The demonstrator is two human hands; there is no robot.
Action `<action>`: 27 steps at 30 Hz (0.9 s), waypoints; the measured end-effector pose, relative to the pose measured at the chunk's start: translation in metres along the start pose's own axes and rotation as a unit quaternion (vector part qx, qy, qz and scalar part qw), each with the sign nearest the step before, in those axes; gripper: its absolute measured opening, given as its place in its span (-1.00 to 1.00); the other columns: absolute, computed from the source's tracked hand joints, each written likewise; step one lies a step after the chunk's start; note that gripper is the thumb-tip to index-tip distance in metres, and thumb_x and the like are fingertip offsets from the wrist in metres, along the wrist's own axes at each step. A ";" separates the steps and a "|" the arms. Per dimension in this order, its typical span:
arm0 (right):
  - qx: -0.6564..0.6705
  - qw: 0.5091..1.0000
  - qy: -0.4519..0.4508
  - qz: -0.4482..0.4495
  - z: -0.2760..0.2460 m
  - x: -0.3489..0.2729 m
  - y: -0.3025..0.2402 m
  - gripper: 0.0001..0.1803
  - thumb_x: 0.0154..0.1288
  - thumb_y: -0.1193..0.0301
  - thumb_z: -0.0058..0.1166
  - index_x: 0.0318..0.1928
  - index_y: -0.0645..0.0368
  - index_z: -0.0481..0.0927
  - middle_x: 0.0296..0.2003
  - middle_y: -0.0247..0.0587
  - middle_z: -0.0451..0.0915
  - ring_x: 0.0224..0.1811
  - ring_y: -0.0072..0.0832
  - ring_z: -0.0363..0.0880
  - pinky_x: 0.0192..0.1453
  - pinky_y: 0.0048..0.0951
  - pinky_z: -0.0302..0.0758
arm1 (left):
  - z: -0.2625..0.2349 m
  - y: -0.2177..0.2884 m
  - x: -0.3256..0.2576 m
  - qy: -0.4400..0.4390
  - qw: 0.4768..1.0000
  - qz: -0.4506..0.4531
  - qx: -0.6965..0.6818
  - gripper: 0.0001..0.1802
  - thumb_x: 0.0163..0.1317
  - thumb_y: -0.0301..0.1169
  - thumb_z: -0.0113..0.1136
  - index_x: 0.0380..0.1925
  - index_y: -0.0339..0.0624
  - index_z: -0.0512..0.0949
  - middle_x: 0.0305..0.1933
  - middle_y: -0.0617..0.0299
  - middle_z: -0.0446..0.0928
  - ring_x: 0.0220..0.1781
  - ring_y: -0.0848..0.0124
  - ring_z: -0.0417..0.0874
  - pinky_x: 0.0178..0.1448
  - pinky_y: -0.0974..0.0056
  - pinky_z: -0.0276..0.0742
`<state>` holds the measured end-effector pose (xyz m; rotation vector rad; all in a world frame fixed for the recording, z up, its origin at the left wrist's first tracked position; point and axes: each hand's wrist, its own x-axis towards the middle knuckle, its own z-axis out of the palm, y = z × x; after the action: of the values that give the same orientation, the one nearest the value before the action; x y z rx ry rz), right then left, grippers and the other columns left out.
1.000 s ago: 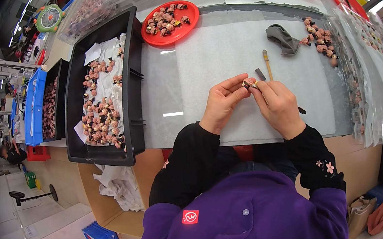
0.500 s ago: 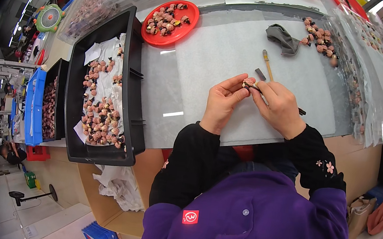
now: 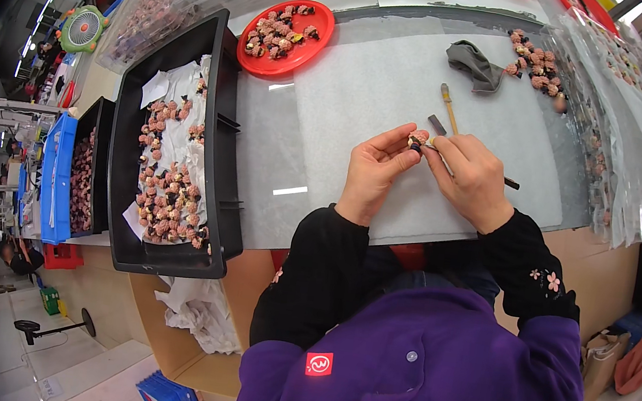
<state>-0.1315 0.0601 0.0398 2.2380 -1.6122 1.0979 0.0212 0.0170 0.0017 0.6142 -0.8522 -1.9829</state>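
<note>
Above the pale sheet (image 3: 341, 171), my left hand (image 3: 375, 167) pinches a small pink, knobbly figurine piece (image 3: 418, 137) with a dark lower part. My right hand (image 3: 472, 177) is closed close beside it, its fingertips at the piece. From behind the right hand sticks the dark end of a slim tool (image 3: 511, 184); its tip is too small to make out. Just beyond the hands lie a short dark grey bar (image 3: 437, 124) and a thin stick with a yellowish handle (image 3: 449, 110). Farther off is a crumpled grey cloth (image 3: 474, 64).
To the left stands a black crate (image 3: 217, 178) with many pink pieces on white paper. A red plate (image 3: 304, 55) holds more of them. At the far right, a cluster of pieces (image 3: 539, 63) lies near stacked clear plastic trays (image 3: 630, 162). A blue bin (image 3: 57, 180) is at the far left.
The pink piece has been turned in my left fingers, so its dark part now points down. My right hand has shifted slightly, and the tool's dark end sits a little higher and farther right.
</note>
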 end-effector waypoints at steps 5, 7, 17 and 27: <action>0.014 1.000 -0.005 -0.012 -0.002 0.003 0.003 -0.85 0.00 0.47 0.20 -0.37 0.16 0.53 -0.54 -0.30 0.47 -0.51 -0.40 0.48 -0.50 -0.44 0.41 | -0.001 0.001 -0.001 0.003 0.999 0.004 0.039 -0.56 0.11 -0.61 0.13 0.04 -0.41 0.37 -0.04 0.06 0.51 -0.03 0.41 0.52 0.02 0.36 0.47; 0.027 0.999 -0.015 -0.022 -0.005 0.007 0.006 -0.83 -0.02 0.50 0.22 -0.36 0.20 0.54 -0.51 -0.27 0.51 -0.50 -0.38 0.48 -0.49 -0.42 0.42 | -0.002 0.001 -0.001 0.000 0.999 0.001 0.037 -0.59 0.16 -0.56 0.10 0.04 -0.41 0.37 -0.06 0.07 0.51 -0.04 0.41 0.52 0.01 0.37 0.47; 0.021 0.992 -0.088 -0.086 -0.015 0.025 0.017 -0.78 -0.03 0.50 0.18 -0.31 0.19 0.49 -0.52 -0.29 0.47 -0.49 -0.38 0.44 -0.43 -0.42 0.40 | 0.001 0.003 -0.001 -0.001 0.998 -0.067 -0.021 -0.52 0.33 -0.19 -0.10 0.04 -0.39 0.37 -0.20 0.16 0.50 -0.22 0.44 0.51 -0.03 0.34 0.46; -0.002 0.989 -0.099 -0.107 -0.005 0.021 0.018 -0.84 -0.02 0.40 0.20 -0.42 0.13 0.51 -0.53 -0.37 0.47 -0.50 -0.45 0.46 -0.48 -0.46 0.41 | 0.000 0.002 0.001 -0.002 0.997 -0.078 -0.026 -0.54 0.35 -0.20 -0.13 0.02 -0.38 0.38 -0.21 0.16 0.50 -0.28 0.47 0.49 -0.12 0.37 0.46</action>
<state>-0.1467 0.0397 0.0517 2.5147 -1.3930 0.8418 0.0217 0.0154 0.0029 0.6632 -0.7724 -2.1411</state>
